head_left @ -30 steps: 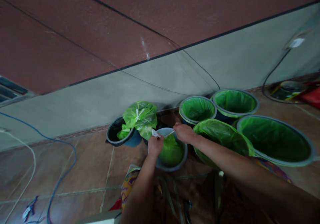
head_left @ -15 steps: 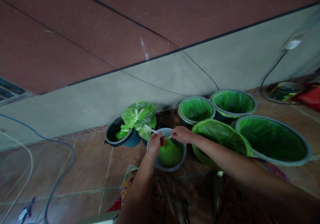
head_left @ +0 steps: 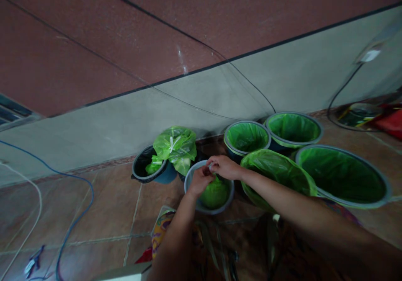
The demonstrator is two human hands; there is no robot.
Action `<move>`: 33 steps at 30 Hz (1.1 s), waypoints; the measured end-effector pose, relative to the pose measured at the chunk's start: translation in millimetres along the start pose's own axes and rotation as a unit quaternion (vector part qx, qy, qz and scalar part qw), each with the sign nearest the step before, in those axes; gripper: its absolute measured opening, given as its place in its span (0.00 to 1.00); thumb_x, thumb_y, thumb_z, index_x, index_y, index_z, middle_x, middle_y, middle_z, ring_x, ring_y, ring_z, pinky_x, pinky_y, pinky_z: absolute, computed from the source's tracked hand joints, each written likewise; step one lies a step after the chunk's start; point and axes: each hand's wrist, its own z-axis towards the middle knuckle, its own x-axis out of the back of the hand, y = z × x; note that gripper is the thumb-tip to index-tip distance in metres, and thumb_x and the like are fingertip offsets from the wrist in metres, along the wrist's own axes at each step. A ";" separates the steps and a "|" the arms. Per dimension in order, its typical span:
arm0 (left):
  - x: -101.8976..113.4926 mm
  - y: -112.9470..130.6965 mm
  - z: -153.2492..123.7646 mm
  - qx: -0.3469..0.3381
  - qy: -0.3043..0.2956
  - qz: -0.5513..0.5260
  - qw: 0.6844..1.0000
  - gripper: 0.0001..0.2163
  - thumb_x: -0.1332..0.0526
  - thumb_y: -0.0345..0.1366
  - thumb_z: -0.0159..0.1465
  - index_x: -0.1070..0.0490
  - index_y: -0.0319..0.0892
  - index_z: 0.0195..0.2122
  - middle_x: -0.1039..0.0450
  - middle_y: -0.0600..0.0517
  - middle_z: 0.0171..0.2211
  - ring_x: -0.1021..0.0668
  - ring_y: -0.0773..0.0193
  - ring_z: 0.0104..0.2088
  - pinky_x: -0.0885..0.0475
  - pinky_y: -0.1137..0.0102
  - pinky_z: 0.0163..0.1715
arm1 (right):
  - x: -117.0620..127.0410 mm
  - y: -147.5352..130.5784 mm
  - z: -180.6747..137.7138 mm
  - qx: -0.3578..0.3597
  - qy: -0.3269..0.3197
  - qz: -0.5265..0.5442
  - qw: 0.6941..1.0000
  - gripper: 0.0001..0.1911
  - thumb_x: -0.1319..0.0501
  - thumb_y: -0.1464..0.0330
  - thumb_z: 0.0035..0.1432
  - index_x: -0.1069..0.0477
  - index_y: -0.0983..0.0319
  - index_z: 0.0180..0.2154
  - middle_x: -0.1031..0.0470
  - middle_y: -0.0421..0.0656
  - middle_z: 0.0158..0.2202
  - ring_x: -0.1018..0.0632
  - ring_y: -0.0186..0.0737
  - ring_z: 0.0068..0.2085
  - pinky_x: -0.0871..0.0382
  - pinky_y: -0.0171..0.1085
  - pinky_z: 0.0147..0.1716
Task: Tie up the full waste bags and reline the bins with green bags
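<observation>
A green plastic bag (head_left: 215, 194) sits bunched and rounded inside a light grey bucket (head_left: 230, 199). Over its gathered neck my left hand (head_left: 201, 179) and my right hand (head_left: 224, 167) meet, fingers closed and nearly touching. A scrap of the white tie (head_left: 211, 168) shows between my fingertips; most of it is hidden by them. Just left of the bucket, another green bag (head_left: 176, 147), with a white tie knotted at its neck, rests beside a dark-lined blue bucket (head_left: 169, 174) that has a smaller green bag (head_left: 153, 166) in it.
On the right stand green-lined buckets (head_left: 247, 137), (head_left: 293, 128), (head_left: 342, 174), and a green-lined bin (head_left: 278, 176) close by my right forearm. Behind runs a wall (head_left: 188, 105) with cables. A blue hose (head_left: 91, 197) curves over the tiled floor (head_left: 116, 205) at left.
My hands have come together above the bag's neck. The white tie's end, which stuck out past my left hand, is now mostly covered by my fingers.
</observation>
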 end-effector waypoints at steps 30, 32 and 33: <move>3.7 -4.6 -0.3 0.034 0.082 -0.115 0.989 0.09 0.32 0.33 0.45 0.29 0.39 0.26 0.27 0.54 0.23 0.26 0.69 0.25 0.32 0.73 0.28 | 17.1 4.0 -5.7 -0.022 -0.086 -0.193 0.977 0.11 0.39 0.68 0.54 0.17 0.60 0.36 0.18 0.42 0.32 0.20 0.38 0.35 0.36 0.31 0.33; 4.7 -4.5 -0.7 0.008 0.081 -0.065 0.995 0.07 0.32 0.33 0.45 0.29 0.39 0.24 0.28 0.55 0.22 0.28 0.70 0.24 0.34 0.73 0.28 | 16.1 7.7 -7.4 -0.024 -0.097 -0.205 0.974 0.11 0.40 0.69 0.54 0.17 0.60 0.34 0.18 0.43 0.32 0.20 0.40 0.37 0.35 0.32 0.34; 4.7 -4.3 -0.6 -0.010 0.081 -0.030 0.996 0.06 0.33 0.33 0.46 0.29 0.40 0.24 0.29 0.56 0.22 0.29 0.70 0.24 0.35 0.73 0.28 | 15.1 9.2 -7.7 -0.027 -0.092 -0.215 0.972 0.11 0.40 0.70 0.54 0.17 0.60 0.34 0.17 0.44 0.33 0.20 0.41 0.38 0.35 0.32 0.35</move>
